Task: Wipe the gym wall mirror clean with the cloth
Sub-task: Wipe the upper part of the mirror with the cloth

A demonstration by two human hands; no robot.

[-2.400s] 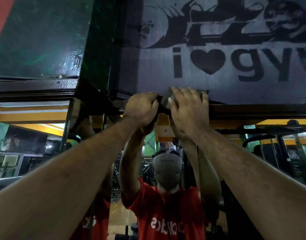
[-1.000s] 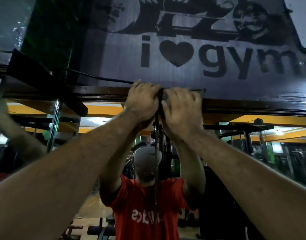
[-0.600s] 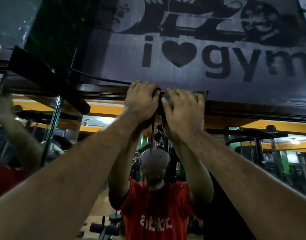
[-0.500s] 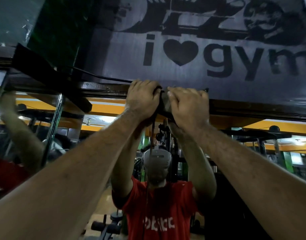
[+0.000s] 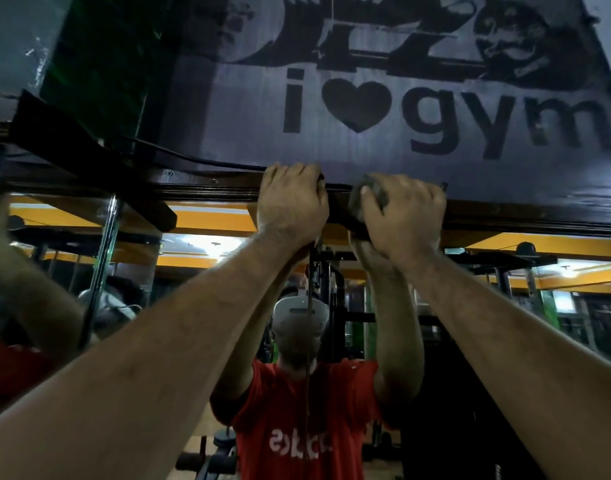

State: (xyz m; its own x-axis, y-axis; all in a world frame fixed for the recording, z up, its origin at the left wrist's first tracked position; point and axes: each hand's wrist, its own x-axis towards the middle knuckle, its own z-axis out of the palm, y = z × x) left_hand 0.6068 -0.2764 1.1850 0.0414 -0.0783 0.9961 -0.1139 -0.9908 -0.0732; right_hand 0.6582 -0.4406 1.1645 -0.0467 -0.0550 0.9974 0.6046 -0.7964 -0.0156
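Glossy dark wooden frame (image 5: 207,188) tops the reflective glass mirror (image 5: 505,323). Soft grey cloth (image 5: 371,194) bunches at twelve o'clock; the matt, rough-painted wall sign (image 5: 366,98) sits above.

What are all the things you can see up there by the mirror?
Cloth: one, grey and dark, bunched at the top edge of the mirror, between the two hands.
Mirror: one, on the wall, showing gym machines and a person in a red shirt.
Mirror frame: one, dark wood, along the mirror's top.
Sign: one, grey with black "i heart gym" lettering, above the frame.
Cable: one, black, lying along the frame's top, left of the hands.
Left hand: one, fingers curled over the frame; whether it holds the cloth is hidden.
Right hand: one, fingers curled round the cloth.
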